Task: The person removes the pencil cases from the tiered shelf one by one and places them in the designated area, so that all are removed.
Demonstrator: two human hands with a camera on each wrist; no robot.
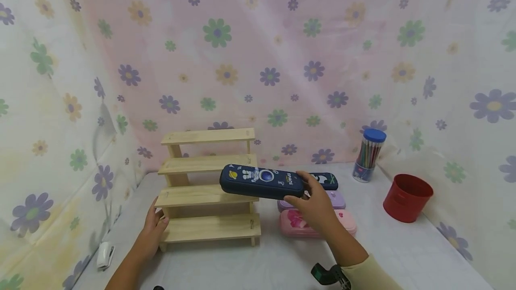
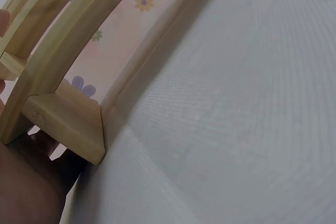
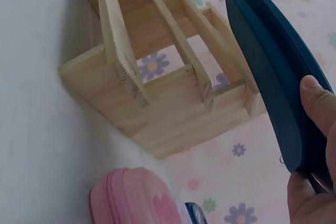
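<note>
My right hand (image 1: 316, 205) grips one end of a dark blue pencil case (image 1: 262, 181) with an astronaut print and the word SPACE. The case is raised in front of the right side of a four-step wooden shelf (image 1: 209, 228); its zipper edge shows in the right wrist view. At the shelf's left side, my left hand (image 1: 151, 227) holds the frame near the two lower steps, thumb at the front. Behind and under my right arm lie a pink pencil case (image 1: 290, 225), a lilac pencil case (image 1: 337, 199) and a dark pencil case with a panda print (image 1: 328, 180).
A clear jar of pencils with a blue lid (image 1: 368, 153) stands at the back right, with a red bucket (image 1: 407, 198) in front of it. A white stapler (image 1: 105, 255) lies at the left. Flower-printed cloth (image 1: 250, 48) walls in the white table (image 1: 403, 254).
</note>
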